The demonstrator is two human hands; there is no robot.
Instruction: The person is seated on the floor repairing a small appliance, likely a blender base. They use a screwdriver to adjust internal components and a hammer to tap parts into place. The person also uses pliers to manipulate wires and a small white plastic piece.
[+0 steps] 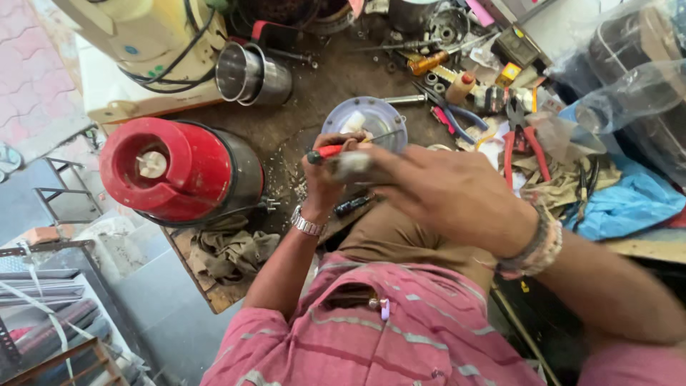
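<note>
Far left on the bench: a red mixer base (179, 171), lying on its side, round and heavy-looking. Best gripped with both hands around the body, not the little knob in the middle. Just behind it, a shiny steel cup (250, 73), tipped over, hard and smooth, likely slippery.

Below the mixer base, a crumpled brown rag (232, 250), soft and floppy.

Next, the left hand (325, 171), a metal watch at the wrist, fingers curled tight around a screwdriver (336, 150) with a red and dark handle. Thin, stiff and light; best held by the fat handle, not the skinny metal shaft. Shaft pointing right, across a round grey lid (368, 118) lying flat just behind the hands. Lid thin, maybe plastic, easy to crack if squeezed.

Then the right hand (446, 193), beads at the wrist, close to the camera and blurry. Fingers bent around something small and pale; cannot tell what.

Far right: red pliers (525, 143), hard and heavy, among a mess of tools.
</note>
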